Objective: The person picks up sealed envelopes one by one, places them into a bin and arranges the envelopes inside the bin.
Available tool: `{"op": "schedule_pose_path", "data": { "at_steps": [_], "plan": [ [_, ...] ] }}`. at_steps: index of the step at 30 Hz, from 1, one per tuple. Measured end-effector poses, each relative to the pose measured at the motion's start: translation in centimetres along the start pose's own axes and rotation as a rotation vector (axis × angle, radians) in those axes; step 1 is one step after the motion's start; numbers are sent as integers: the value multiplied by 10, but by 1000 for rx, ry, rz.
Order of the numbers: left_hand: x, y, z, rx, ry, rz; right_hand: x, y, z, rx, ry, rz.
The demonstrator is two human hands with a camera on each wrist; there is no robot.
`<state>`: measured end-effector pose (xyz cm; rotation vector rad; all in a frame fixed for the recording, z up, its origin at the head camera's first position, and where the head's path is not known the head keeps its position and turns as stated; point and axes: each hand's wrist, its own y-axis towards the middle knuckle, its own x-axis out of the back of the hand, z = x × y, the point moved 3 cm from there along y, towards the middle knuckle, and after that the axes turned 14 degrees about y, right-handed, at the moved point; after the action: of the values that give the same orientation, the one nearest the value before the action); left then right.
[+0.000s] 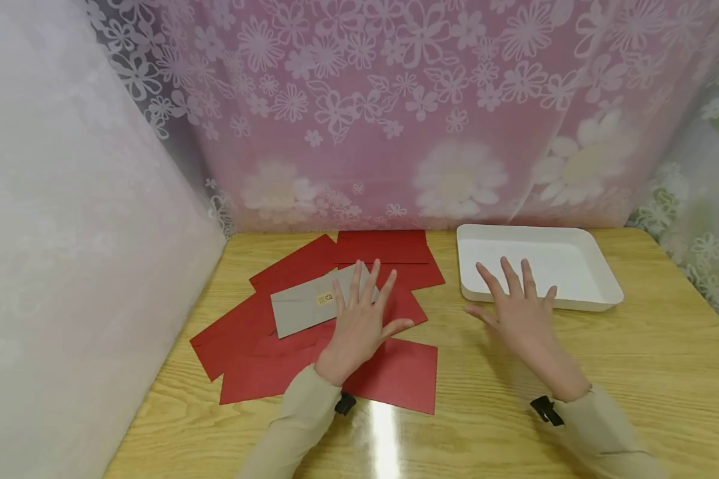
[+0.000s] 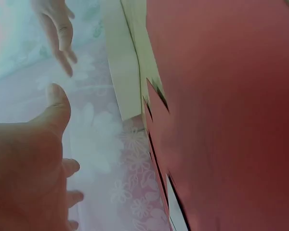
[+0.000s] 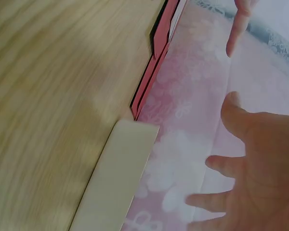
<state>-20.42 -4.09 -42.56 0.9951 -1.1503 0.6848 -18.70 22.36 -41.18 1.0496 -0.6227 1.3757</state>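
My left hand [image 1: 357, 329] hovers with spread fingers over a pile of red envelopes [image 1: 263, 372], holding nothing. A grey envelope [image 1: 302, 309] with a small gold sticker lies on top of the pile, its right part overlapped by my fingers in the head view. My right hand [image 1: 524, 322], fingers also spread, is held in the air at the near edge of a white tray [image 1: 545, 266]. Both wrist views show the hands raised above the table: the left thumb [image 2: 58, 103] and the right thumb [image 3: 235, 113] point away from the palms, touching nothing.
The wooden table [image 1: 485, 426] carries the envelopes on the left and the shallow tray at the back right. A pink flowered curtain [image 1: 359, 133] hangs behind the table. A pale sheet [image 1: 84, 219] closes off the left side, and another flowered one [image 1: 701, 199] the right.
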Motion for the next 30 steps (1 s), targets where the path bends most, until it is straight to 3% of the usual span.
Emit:
{"op": "schedule_pose_path", "data": {
  "at_steps": [6,9,14,18,22,30],
  "plan": [
    [6,20,-10,-40,33,15,19,-3,-9,118,46,-138],
    [9,34,-18,-70,29,-24,32,-2,-19,148,62,-197],
    [13,56,-32,-88,8,-136,56,0,-51,99,71,-254],
    [14,70,-43,-65,-19,-114,72,-3,-83,26,64,-268],
    [9,82,-55,-32,-27,-11,76,-5,-118,-55,41,-224],
    [-16,104,-81,-14,-12,142,80,-9,-160,-215,24,40]
  ]
}}
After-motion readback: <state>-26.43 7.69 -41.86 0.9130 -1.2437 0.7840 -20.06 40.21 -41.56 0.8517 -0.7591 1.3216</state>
